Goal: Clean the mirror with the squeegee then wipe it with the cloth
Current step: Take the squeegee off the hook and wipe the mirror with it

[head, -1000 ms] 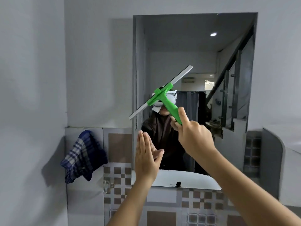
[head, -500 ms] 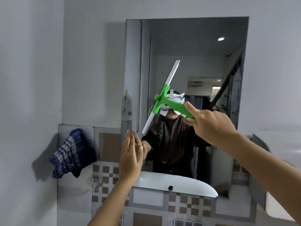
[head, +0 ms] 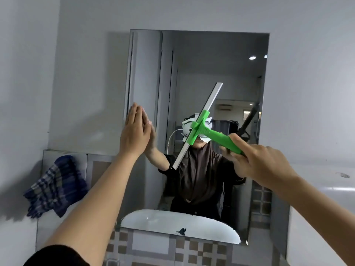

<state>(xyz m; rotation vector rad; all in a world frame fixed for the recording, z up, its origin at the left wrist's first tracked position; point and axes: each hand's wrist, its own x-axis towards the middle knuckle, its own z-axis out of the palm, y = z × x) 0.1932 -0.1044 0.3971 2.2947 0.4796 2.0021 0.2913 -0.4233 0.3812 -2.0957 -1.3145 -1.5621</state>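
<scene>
A tall rectangular mirror (head: 211, 64) hangs on the grey wall. My right hand (head: 257, 164) grips the green handle of a squeegee (head: 201, 125), whose pale blade is tilted steeply across the middle of the glass. My left hand (head: 135, 131) is flat, fingers straight and together, against the mirror's left edge. A blue checked cloth (head: 55, 187) hangs on the wall at the lower left, well apart from both hands. The mirror reflects a person in dark clothing.
A patterned tile band (head: 153, 248) runs below the mirror. A white ledge (head: 326, 198) juts out at the right. A grey wall panel (head: 92, 166) stands between the cloth and the mirror.
My left hand has risen along the mirror's left edge. The squeegee blade has turned from slanting to nearly upright and shifted right. My view has tilted up.
</scene>
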